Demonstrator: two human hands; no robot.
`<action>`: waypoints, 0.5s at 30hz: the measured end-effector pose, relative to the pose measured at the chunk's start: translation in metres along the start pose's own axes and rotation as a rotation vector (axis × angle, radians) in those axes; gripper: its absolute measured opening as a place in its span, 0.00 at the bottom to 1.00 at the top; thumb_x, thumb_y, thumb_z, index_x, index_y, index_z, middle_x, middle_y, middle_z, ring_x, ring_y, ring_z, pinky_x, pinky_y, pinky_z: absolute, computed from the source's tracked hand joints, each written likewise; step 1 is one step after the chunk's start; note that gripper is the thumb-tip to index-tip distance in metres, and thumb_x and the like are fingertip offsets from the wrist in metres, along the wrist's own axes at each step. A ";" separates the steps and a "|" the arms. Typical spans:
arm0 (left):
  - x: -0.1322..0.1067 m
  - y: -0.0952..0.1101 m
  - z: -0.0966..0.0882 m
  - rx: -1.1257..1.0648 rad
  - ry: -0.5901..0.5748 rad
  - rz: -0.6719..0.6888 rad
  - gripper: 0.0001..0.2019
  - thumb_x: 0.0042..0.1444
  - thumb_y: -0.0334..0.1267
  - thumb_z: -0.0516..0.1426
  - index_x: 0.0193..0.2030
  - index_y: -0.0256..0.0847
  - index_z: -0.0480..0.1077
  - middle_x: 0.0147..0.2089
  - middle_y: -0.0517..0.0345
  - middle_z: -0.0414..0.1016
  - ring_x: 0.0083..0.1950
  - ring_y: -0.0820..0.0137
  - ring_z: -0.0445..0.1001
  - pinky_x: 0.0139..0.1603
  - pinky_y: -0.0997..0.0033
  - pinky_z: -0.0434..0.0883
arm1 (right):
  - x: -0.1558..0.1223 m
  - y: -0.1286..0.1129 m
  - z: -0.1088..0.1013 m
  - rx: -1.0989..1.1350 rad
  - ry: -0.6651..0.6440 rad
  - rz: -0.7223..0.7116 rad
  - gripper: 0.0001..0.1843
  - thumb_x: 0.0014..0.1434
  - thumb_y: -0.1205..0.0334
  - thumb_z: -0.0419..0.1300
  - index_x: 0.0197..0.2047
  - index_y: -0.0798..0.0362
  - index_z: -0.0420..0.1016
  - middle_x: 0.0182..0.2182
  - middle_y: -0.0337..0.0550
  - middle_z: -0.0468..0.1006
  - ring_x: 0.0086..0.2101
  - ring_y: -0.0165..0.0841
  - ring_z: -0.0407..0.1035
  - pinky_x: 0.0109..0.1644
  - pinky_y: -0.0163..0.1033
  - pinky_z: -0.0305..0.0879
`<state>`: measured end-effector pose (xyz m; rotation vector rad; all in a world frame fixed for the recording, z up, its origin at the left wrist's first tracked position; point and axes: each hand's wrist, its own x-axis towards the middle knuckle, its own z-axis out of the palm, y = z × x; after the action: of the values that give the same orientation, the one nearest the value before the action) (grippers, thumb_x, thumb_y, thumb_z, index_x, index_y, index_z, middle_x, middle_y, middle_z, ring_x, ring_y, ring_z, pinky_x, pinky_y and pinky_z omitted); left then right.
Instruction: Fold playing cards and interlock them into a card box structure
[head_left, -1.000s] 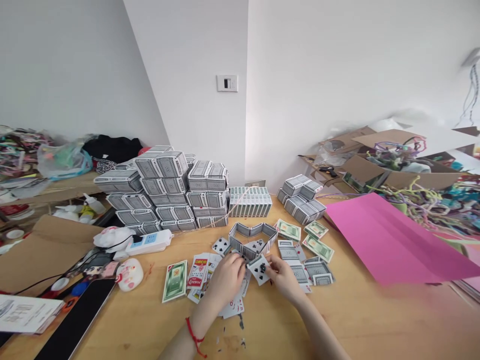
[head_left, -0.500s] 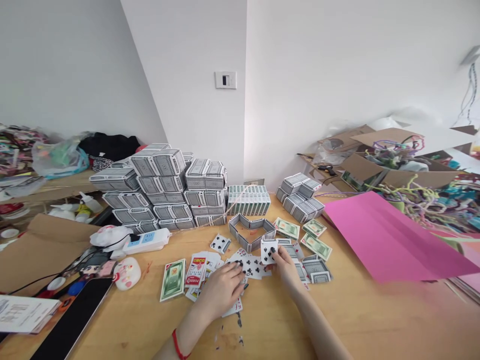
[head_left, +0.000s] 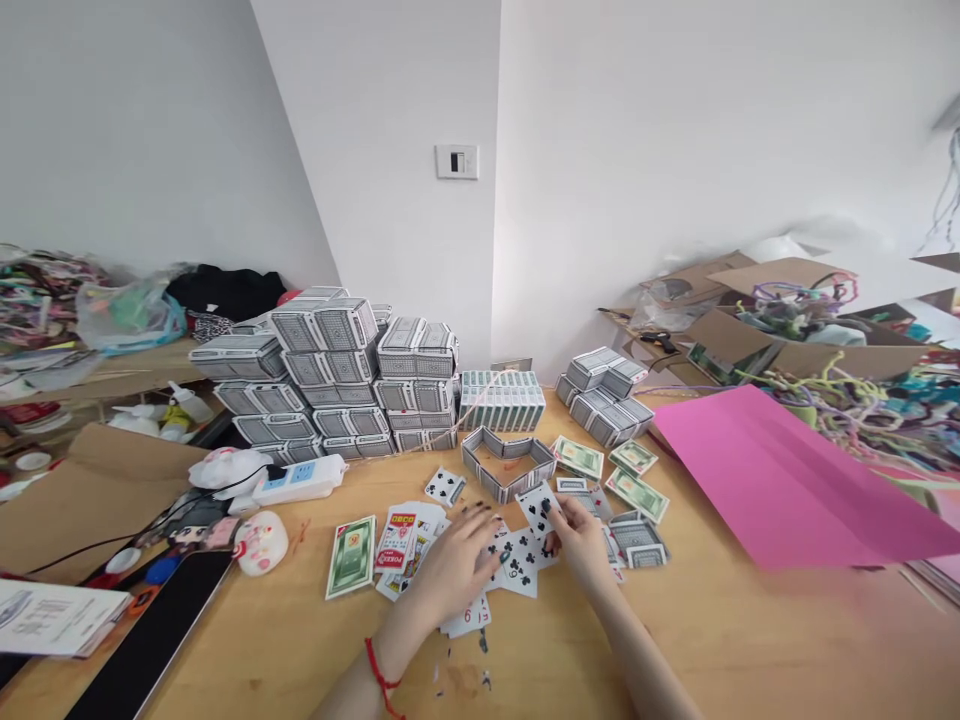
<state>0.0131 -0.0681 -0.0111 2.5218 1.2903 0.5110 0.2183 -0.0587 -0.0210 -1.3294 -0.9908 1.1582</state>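
My left hand [head_left: 459,566] lies with fingers spread on a fan of loose playing cards [head_left: 517,560] on the wooden table [head_left: 750,640]. A red string circles that wrist. My right hand [head_left: 581,535] pinches one clubs card [head_left: 537,507] and holds it tilted just in front of a heart-shaped frame made of folded cards [head_left: 508,462]. More face-up cards lie under and beside both hands, among them a card [head_left: 444,487] left of the frame.
Stacks of card packs [head_left: 330,380] stand at the back left, a row of packs [head_left: 501,402] and a smaller pile [head_left: 607,395] behind the frame. Green card boxes [head_left: 350,556] lie around. A pink sheet [head_left: 780,480] covers the right. A white power strip [head_left: 296,480] lies left.
My right hand has carried the clubs card from the fan up toward the heart frame. My left hand has spread flat over the loose cards.
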 end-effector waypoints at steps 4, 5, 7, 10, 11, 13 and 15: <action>0.012 -0.025 -0.004 0.122 0.285 -0.253 0.21 0.54 0.39 0.51 0.56 0.41 0.59 0.61 0.49 0.57 0.65 0.56 0.48 0.60 0.50 0.54 | 0.001 0.005 0.001 0.036 -0.035 0.055 0.21 0.44 0.51 0.59 0.39 0.55 0.69 0.12 0.31 0.67 0.13 0.30 0.62 0.17 0.33 0.57; 0.016 -0.033 -0.004 0.142 0.325 -0.318 0.22 0.53 0.39 0.52 0.55 0.39 0.58 0.60 0.47 0.59 0.64 0.55 0.50 0.60 0.49 0.54 | 0.001 0.006 0.002 0.049 -0.033 0.056 0.21 0.44 0.52 0.59 0.40 0.55 0.69 0.13 0.32 0.68 0.13 0.29 0.63 0.17 0.33 0.58; 0.025 -0.046 -0.002 0.132 0.326 -0.399 0.23 0.51 0.38 0.54 0.54 0.36 0.58 0.56 0.42 0.63 0.60 0.54 0.57 0.57 0.50 0.58 | 0.001 0.006 0.002 0.078 -0.025 0.050 0.21 0.43 0.55 0.60 0.41 0.54 0.68 0.18 0.34 0.72 0.13 0.27 0.62 0.16 0.32 0.56; 0.032 -0.054 0.000 0.072 0.280 -0.417 0.20 0.51 0.33 0.53 0.53 0.35 0.59 0.51 0.43 0.68 0.54 0.58 0.66 0.51 0.59 0.65 | 0.001 0.004 0.001 0.168 -0.049 0.092 0.19 0.42 0.56 0.61 0.40 0.53 0.68 0.20 0.34 0.72 0.13 0.25 0.62 0.15 0.30 0.55; 0.033 -0.054 0.001 0.062 0.275 -0.413 0.19 0.51 0.32 0.52 0.52 0.36 0.60 0.50 0.44 0.69 0.52 0.60 0.68 0.50 0.61 0.66 | 0.000 0.003 0.001 0.214 -0.073 0.127 0.19 0.42 0.56 0.62 0.38 0.53 0.69 0.19 0.33 0.71 0.14 0.26 0.63 0.16 0.30 0.56; 0.034 -0.052 0.002 0.053 0.273 -0.399 0.19 0.51 0.30 0.52 0.52 0.38 0.61 0.50 0.46 0.70 0.51 0.61 0.69 0.49 0.63 0.66 | -0.002 -0.002 0.002 0.316 -0.132 0.200 0.18 0.41 0.55 0.63 0.36 0.53 0.70 0.19 0.33 0.71 0.16 0.27 0.65 0.19 0.32 0.60; 0.034 -0.048 0.004 0.046 0.276 -0.386 0.19 0.51 0.29 0.52 0.51 0.39 0.62 0.49 0.47 0.71 0.50 0.63 0.70 0.49 0.64 0.66 | -0.006 -0.008 0.002 0.398 -0.188 0.234 0.17 0.40 0.56 0.65 0.35 0.53 0.71 0.21 0.35 0.73 0.19 0.29 0.68 0.23 0.34 0.64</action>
<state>-0.0019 -0.0133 -0.0266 2.2061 1.8528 0.7612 0.2154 -0.0631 -0.0125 -1.0466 -0.6972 1.5889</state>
